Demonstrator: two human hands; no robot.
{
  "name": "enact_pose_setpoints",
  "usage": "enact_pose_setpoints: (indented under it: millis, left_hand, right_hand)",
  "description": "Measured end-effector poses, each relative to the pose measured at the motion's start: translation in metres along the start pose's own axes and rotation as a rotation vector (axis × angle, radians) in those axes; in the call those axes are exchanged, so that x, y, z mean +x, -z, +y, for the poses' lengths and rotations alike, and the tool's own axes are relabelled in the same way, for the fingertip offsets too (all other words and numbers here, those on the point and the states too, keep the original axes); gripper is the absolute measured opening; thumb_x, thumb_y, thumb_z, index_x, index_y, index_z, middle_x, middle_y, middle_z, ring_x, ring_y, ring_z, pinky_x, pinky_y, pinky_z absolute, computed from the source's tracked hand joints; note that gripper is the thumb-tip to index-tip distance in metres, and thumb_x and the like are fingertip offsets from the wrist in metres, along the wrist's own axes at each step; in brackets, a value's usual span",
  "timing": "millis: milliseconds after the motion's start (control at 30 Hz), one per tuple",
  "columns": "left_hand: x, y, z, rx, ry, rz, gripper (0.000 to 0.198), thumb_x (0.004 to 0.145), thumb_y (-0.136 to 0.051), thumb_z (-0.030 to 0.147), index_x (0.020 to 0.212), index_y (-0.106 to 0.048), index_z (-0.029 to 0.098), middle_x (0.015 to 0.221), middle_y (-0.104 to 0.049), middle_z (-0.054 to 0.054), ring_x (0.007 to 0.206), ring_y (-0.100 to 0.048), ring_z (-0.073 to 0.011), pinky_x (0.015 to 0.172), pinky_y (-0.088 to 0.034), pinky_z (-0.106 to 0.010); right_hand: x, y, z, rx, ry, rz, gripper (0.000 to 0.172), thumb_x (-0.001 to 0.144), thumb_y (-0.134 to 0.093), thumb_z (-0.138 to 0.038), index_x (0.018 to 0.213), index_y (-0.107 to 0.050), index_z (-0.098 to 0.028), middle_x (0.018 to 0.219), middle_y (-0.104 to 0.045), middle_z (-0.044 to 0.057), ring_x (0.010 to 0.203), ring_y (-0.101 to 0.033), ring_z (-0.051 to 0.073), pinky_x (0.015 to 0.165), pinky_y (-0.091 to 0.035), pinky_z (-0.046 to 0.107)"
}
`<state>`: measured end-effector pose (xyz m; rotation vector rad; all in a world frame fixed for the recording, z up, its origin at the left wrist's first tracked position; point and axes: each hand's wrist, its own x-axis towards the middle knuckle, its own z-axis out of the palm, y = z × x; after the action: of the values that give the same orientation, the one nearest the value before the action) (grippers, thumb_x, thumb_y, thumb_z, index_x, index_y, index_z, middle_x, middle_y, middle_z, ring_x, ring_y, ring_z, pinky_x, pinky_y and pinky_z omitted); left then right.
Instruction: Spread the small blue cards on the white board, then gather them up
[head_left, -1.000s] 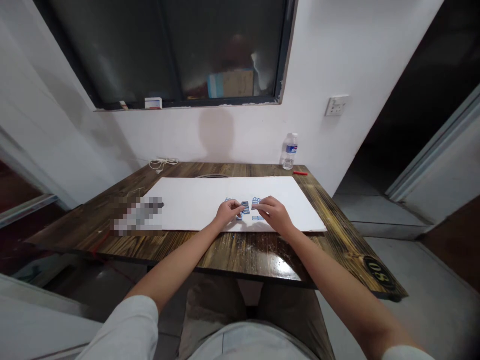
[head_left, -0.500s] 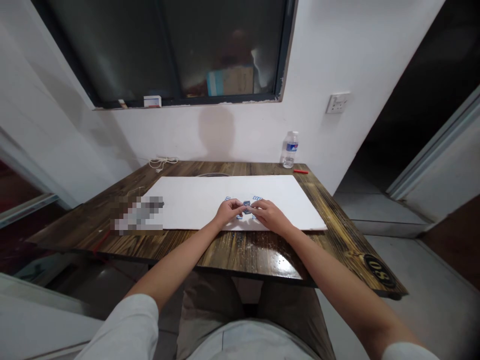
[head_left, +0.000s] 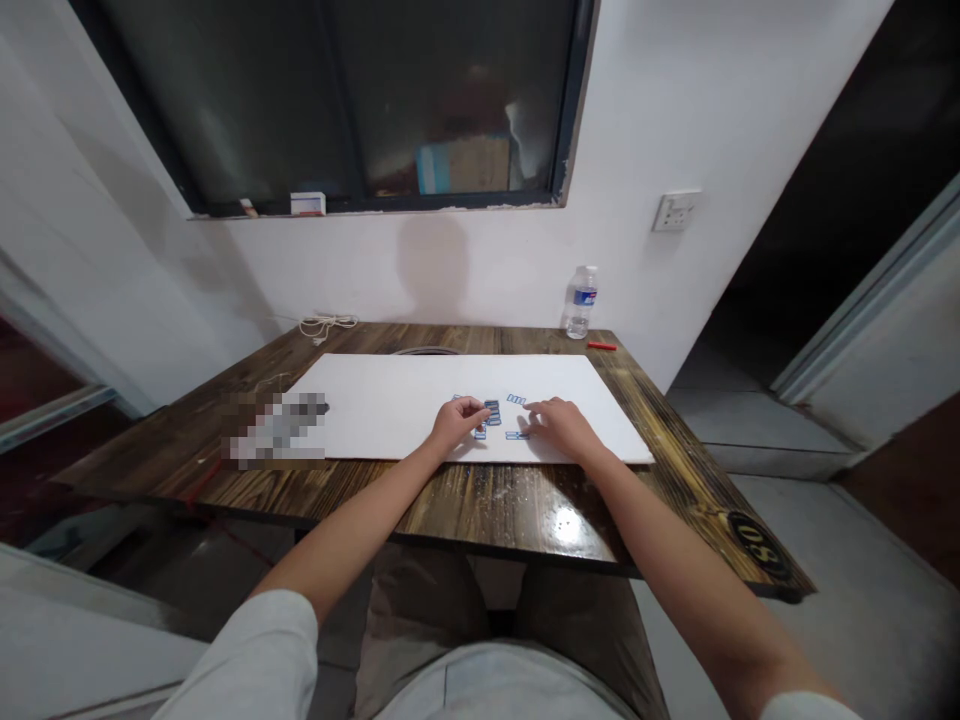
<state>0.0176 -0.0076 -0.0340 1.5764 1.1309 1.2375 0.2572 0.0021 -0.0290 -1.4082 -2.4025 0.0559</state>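
Note:
My left hand (head_left: 459, 423) is closed, thumb and fingers pinching a small stack of blue-edged cards (head_left: 493, 412), whose print is too small to make out. To its right, my right hand (head_left: 557, 424) holds nothing, its fingers apart just over a white board (head_left: 390, 405). Near its fingertips lie a slanted row of small blue-edged cards (head_left: 517, 399) and, closer to me, a flat pair of cards (head_left: 516, 436). Another card (head_left: 481, 432) rests just below the left fingers. One more, above the left hand, is mostly hidden by it.
The board lies on a dark wooden table (head_left: 517, 500). At the back right stand a plastic water bottle (head_left: 581, 303) and a red pen-like object (head_left: 602, 346). A white cable (head_left: 327, 325) lies at the back left, and a blurred-out item (head_left: 281, 430) covers the board's left end.
My right hand has drawn away to the right from the stack and its fingers have spread. The left hand keeps its place with the cards, and more of the cards on the board show.

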Motion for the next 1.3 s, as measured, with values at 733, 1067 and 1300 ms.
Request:
enact_pose_setpoints:
  millis: [733, 1067, 1300]
  left_hand:
    - [-0.002, -0.001, 0.003, 0.059, -0.018, -0.033, 0.041, 0.064, -0.076, 0.054, 0.073, -0.063, 0.016, 0.064, -0.065, -0.001, 0.052, -0.058, -0.0117, 0.053, -0.045, -0.023]
    - [-0.002, 0.000, -0.002, 0.132, -0.021, -0.028, 0.036, 0.069, -0.074, 0.051, 0.077, -0.066, 0.016, 0.064, -0.065, -0.001, 0.054, -0.059, -0.0127, 0.052, -0.045, -0.022]
    - [-0.001, -0.001, -0.003, 0.262, -0.074, -0.018, 0.028, 0.071, -0.071, 0.045, 0.074, -0.067, 0.017, 0.065, -0.066, 0.000, 0.059, -0.059, -0.0134, 0.059, -0.045, -0.024]
  right_hand:
    - [0.001, 0.004, 0.000, -0.116, 0.178, -0.001, 0.022, 0.093, -0.051, -0.021, 0.084, -0.071, -0.017, 0.094, -0.070, 0.009, 0.089, -0.061, 0.020, 0.075, -0.039, 0.029]
    - [0.005, -0.010, -0.008, 0.343, 0.127, 0.213, 0.013, 0.083, -0.055, -0.017, 0.086, -0.067, -0.018, 0.083, -0.069, 0.004, 0.076, -0.061, 0.016, 0.070, -0.045, 0.026]
    - [0.003, -0.012, -0.020, 0.648, 0.146, 0.152, 0.017, 0.085, -0.053, -0.030, 0.081, -0.066, -0.019, 0.072, -0.068, 0.001, 0.066, -0.060, 0.014, 0.061, -0.044, 0.023]
